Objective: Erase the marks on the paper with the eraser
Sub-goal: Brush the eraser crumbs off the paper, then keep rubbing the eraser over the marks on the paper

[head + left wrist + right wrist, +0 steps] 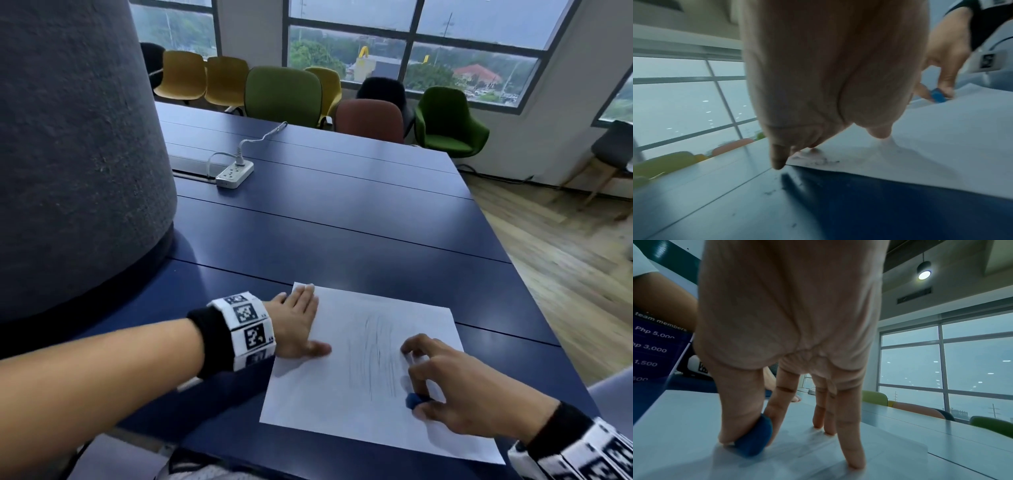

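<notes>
A white sheet of paper lies on the blue table, with faint pencil marks down its middle. My left hand lies flat on the paper's upper left part, fingers straight, pressing it down. My right hand pinches a small blue eraser between thumb and forefinger, low on the paper just right of the marks. In the right wrist view the eraser touches the paper, and the other fingers rest on the sheet. The left wrist view shows the eraser beyond my left hand.
A large grey felt-covered column rises on the left. A white power strip with a cable lies farther back on the table. Coloured chairs line the far edge below the windows. Eraser crumbs lie near the paper's corner.
</notes>
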The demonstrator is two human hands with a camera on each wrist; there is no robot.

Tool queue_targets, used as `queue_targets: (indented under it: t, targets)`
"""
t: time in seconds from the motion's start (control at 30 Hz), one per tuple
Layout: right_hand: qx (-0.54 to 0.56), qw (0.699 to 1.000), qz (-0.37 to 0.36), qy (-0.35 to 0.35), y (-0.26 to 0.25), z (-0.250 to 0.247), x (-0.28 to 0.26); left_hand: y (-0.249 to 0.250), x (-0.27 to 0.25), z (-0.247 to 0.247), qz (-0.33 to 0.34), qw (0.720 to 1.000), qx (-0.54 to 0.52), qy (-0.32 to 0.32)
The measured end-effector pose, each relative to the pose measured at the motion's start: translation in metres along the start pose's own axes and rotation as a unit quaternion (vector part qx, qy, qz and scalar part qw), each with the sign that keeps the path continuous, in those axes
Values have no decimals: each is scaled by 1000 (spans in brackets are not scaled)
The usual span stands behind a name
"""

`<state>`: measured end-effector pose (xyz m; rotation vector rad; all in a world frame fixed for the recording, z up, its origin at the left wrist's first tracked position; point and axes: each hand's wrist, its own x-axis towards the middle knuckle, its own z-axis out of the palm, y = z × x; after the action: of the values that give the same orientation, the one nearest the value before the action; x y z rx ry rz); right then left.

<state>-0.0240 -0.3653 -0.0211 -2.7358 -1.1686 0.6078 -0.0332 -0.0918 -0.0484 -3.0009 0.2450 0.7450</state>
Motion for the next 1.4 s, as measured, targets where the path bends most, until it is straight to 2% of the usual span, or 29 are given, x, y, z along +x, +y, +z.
queue_targets:
  t: [0.1, 0.2, 0.27, 0.4, 0.57, 0.7, 0.83, 0.97, 1.1, 1.27, 1.33, 1.4]
  targets:
    - [44, 998, 22, 24, 5, -1, 4, -4, 5, -19, 19, 999, -39, -3]
    - [121, 984, 73, 113, 8, -13, 15, -5, 11, -26, 17, 999, -29, -14]
    - [141, 976, 79, 142, 4, -26, 24, -5, 14, -28, 15, 1000, -22, -9]
    - [266, 956, 75, 101, -3, -43, 50, -5, 15, -28, 17, 1000, -20, 0]
    - [305, 943, 88, 96, 2, -42, 87, -4, 14, -28, 19, 999, -28, -1]
    - [241, 956, 73, 152, 2, -39, 110, 0, 16, -29, 20, 1000, -14, 10]
    - [195, 970, 63, 126, 3, -38, 125, 4, 19, -32, 14, 1000, -9, 7]
    - [204, 969, 68, 123, 3, -32, 128, 4, 20, -31, 9, 1000, -9, 12]
    - [184, 979, 44, 77, -3, -29, 123, 6, 20, -30, 1, 1000, -3, 14]
    - [196, 968, 56, 145, 0, -34, 133, 7, 19, -32, -3, 1000, -5, 1]
    - [205, 970, 47, 121, -3, -31, 128, 6, 19, -31, -5, 1000, -3, 2]
    - [217, 974, 32, 58, -7, -27, 121, 6, 20, -30, -9, 1000, -3, -1]
